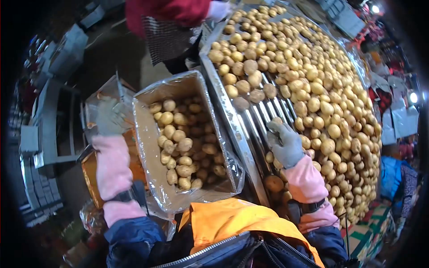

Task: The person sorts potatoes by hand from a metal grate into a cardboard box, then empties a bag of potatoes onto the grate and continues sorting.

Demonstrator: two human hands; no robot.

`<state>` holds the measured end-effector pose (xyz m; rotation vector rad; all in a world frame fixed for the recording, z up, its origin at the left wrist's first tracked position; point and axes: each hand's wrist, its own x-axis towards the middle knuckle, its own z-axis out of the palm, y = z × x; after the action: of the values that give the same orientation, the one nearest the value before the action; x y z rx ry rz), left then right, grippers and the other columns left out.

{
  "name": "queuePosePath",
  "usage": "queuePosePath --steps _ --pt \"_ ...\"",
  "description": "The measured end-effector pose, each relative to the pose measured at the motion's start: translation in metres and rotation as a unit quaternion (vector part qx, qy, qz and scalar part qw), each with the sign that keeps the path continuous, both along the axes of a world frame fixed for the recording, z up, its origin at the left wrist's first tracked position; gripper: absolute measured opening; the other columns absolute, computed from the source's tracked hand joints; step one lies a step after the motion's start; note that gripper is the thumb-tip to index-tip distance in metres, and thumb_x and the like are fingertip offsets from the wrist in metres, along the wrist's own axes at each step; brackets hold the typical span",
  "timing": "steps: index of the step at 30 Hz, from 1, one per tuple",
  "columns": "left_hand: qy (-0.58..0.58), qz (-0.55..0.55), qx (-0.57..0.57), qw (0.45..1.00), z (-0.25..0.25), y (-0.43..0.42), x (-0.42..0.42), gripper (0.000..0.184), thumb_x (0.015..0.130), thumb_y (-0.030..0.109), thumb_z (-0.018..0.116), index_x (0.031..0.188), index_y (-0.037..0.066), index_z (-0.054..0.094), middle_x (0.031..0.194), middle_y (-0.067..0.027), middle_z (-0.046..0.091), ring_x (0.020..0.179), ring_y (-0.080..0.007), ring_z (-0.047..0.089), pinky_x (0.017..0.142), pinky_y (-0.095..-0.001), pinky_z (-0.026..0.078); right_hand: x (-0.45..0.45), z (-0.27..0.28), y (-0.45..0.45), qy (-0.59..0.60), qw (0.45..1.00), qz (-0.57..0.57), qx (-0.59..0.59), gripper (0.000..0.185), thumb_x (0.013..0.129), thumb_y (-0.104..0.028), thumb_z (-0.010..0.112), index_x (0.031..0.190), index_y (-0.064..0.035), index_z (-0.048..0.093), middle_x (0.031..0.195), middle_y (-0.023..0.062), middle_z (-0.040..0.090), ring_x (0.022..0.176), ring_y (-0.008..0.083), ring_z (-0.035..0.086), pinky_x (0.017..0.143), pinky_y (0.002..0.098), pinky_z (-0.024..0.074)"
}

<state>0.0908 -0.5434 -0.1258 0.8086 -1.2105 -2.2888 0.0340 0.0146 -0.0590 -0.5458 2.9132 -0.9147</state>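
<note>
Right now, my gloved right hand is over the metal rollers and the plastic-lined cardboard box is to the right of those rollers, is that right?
Not quite: the head view shows the plastic-lined cardboard box to the left of the metal rollers. Your gloved right hand is over the rollers.

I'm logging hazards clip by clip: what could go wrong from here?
The gloved right hand is right at the exposed metal rollers; if they turn, a glove fingertip could get pinched in a gap, though I can't tell whether they are moving. The potatoes lie crowded beside that hand, so some might roll against it. The clear plastic liner bulges loosely beyond the carton beside the table frame and could snag.
</note>
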Motion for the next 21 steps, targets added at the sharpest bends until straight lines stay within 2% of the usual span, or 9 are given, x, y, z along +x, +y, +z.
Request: queuePosePath --steps 1,4,6,9,12,16,18,20,21 --pt "0.084 -0.156 -0.030 0.984 -0.063 -0.019 0.009 0.056 0.101 0.045 0.048 0.140 0.005 0.046 0.130 -0.0120 0.058 0.121 -0.0259 0.056 0.099 -0.0399 0.052 -0.005 -0.003 -0.005 0.033 0.999 0.014 -0.005 0.032 0.084 -0.013 0.071 0.116 -0.0118 0.065 0.108 0.0145 0.068 0.098 0.0349 0.066 0.084 0.0431 0.0535" --pt "-0.053 -0.188 -0.027 0.980 0.015 0.181 0.016 0.049 0.102 0.041 0.047 0.127 0.000 0.058 0.107 -0.0107 0.066 0.085 -0.0222 0.066 0.077 -0.0359 0.058 -0.033 -0.018 -0.037 0.094 0.993 0.073 0.018 0.043 0.084 -0.017 0.070 0.125 -0.0128 0.059 0.118 0.0128 0.065 0.105 0.0334 0.065 0.088 0.0421 0.0532" --pt "0.017 -0.291 0.134 0.947 0.014 0.240 0.027 0.045 0.102 0.037 0.048 0.123 -0.001 0.060 0.103 -0.0115 0.067 0.082 -0.0220 0.067 0.070 -0.0333 0.058 -0.060 -0.042 -0.062 0.129 0.983 0.108 0.072 0.051 0.084 -0.020 0.070 0.132 -0.0153 0.054 0.124 0.0124 0.063 0.111 0.0321 0.063 0.089 0.0418 0.0529" --pt "-0.045 -0.332 0.096 0.937 0.032 0.293 0.031 0.039 0.101 0.028 0.053 0.127 -0.001 0.057 0.104 -0.0108 0.067 0.083 -0.0186 0.067 0.067 -0.0292 0.057 -0.089 -0.054 -0.085 0.045 0.976 0.101 0.190 0.056 0.079 -0.017 0.073 0.133 -0.0113 0.057 0.122 0.0139 0.065 0.106 0.0291 0.066 0.091 0.0379 0.0526" --pt "-0.027 -0.316 0.049 0.947 0.032 0.313 0.029 0.042 0.100 0.024 0.057 0.132 -0.002 0.053 0.107 -0.0110 0.067 0.083 -0.0173 0.067 0.067 -0.0282 0.058 -0.085 -0.050 -0.066 -0.183 0.981 0.021 -0.063 0.058 0.085 -0.031 0.073 0.138 -0.0146 0.056 0.126 0.0169 0.065 0.112 0.0347 0.065 0.096 0.0413 0.0510" --pt "0.069 -0.316 0.028 0.946 0.050 0.338 0.001 0.055 0.093 0.011 0.064 0.142 -0.004 0.044 0.118 -0.0098 0.062 0.088 -0.0137 0.065 0.077 -0.0244 0.055 -0.031 0.006 -0.039 -0.367 0.824 -0.022 -0.432 0.062 0.080 -0.012 0.084 0.133 0.0055 0.057 0.117 0.0101 0.069 0.106 0.0124 0.063 0.095 0.0277 0.0503" --pt "0.141 -0.333 0.059 0.930 0.050 0.355 -0.006 0.067 0.084 0.007 0.070 0.143 -0.006 0.042 0.126 -0.0090 0.059 0.089 -0.0107 0.062 0.080 -0.0221 0.052 -0.012 0.010 -0.029 -0.307 0.861 0.010 -0.405 0.056 0.080 -0.016 0.083 0.129 0.0002 0.061 0.112 0.0101 0.071 0.099 0.0182 0.068 0.087 0.0306 0.0545" --pt "0.165 -0.355 0.076 0.917 0.050 0.369 -0.007 0.075 0.079 0.006 0.074 0.145 -0.008 0.040 0.126 -0.0088 0.059 0.090 -0.0086 0.060 0.080 -0.0202 0.049 0.005 0.015 -0.023 0.034 0.988 0.061 -0.140 0.054 0.079 -0.020 0.080 0.128 -0.0068 0.062 0.105 0.0132 0.071 0.092 0.0311 0.070 0.080 0.0363 0.0563" --pt "0.175 -0.376 0.078 0.906 0.043 0.371 -0.009 0.076 0.078 0.006 0.075 0.145 -0.008 0.040 0.125 -0.0091 0.060 0.089 -0.0083 0.060 0.079 -0.0201 0.048 0.015 0.035 -0.021 0.030 0.995 0.087 -0.037 0.054 0.084 -0.019 0.078 0.132 -0.0051 0.058 0.108 0.0196 0.067 0.101 0.0283 0.068 0.087 0.0333 0.0518"
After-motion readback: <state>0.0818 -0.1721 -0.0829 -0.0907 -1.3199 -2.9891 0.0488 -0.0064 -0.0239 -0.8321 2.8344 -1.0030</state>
